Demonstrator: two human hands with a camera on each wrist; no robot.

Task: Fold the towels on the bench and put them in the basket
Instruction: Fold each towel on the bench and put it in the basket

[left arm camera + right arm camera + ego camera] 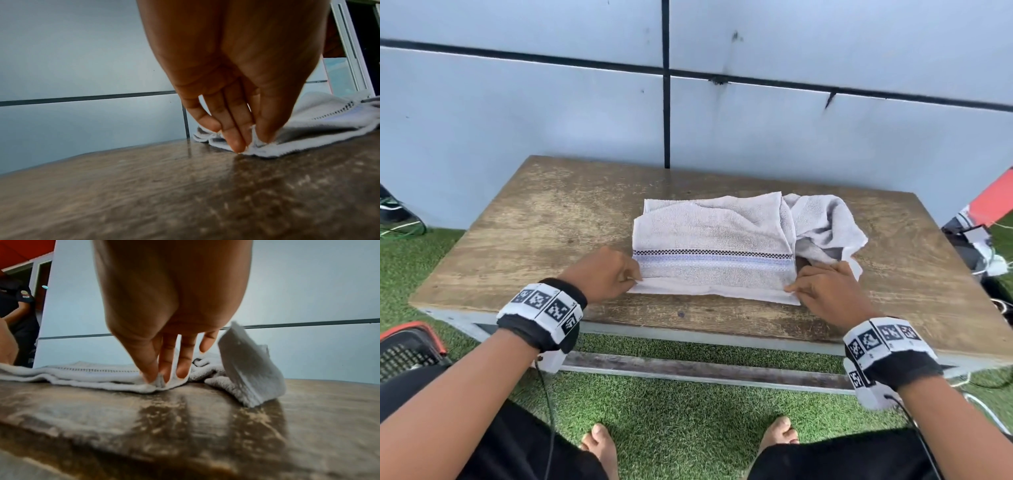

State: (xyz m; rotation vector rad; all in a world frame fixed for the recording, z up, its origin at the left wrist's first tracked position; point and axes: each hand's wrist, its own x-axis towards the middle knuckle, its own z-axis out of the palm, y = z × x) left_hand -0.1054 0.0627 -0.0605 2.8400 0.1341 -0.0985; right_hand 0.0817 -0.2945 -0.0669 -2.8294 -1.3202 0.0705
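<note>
A pale grey towel [709, 236] with a blue and black checked band lies partly folded on the wooden bench [544, 226]. My left hand [633, 275] pinches its near left corner between thumb and fingertips [236, 142], low against the wood. My right hand [792, 287] pinches the near right corner [158, 379] the same way. A second crumpled towel [825, 226] lies bunched against the right end of the first, one flap [246, 366] standing up. The basket [407, 349] shows at the lower left edge, black mesh with a red rim.
The bench stands on green artificial grass [671, 404] against a pale panelled wall [551, 102]. My bare feet [602, 445] are under its near edge. Cables and red-and-white gear [983, 233] lie at the right. A person in dark clothes [18, 313] stands far off.
</note>
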